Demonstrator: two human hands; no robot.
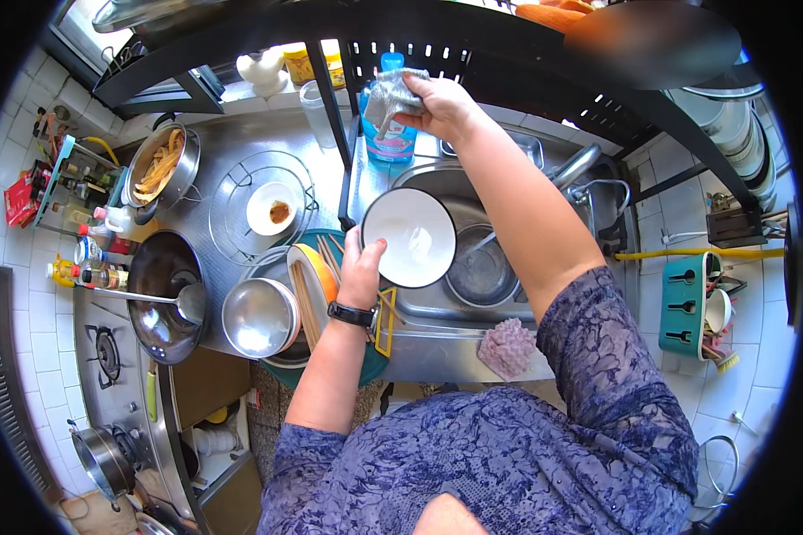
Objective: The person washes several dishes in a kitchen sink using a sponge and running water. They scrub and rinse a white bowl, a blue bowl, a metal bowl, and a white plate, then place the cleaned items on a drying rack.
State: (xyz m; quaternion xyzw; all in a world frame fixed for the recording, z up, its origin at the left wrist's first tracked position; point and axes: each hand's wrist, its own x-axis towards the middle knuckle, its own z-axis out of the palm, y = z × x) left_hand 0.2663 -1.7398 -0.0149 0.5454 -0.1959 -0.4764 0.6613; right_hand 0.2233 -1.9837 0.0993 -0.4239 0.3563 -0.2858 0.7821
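Note:
My left hand grips the rim of a white bowl with a dark edge, its inside facing up, at the left side of the sink. A grey cloth is pinched in my raised right hand, in front of a blue bottle. Below and right of the bowl, a round metal pan sits in the basin. Left of my left wrist are stacked bowls, wooden chopsticks and an orange-sided dish. A crumpled pink cloth lies on the sink's front edge.
A black metal rack spans the counter's back. On the left stand a wok with a ladle, a pot of food strips and several bottles. A small bowl with brown residue rests on a wire rack. The faucet rises behind my right forearm.

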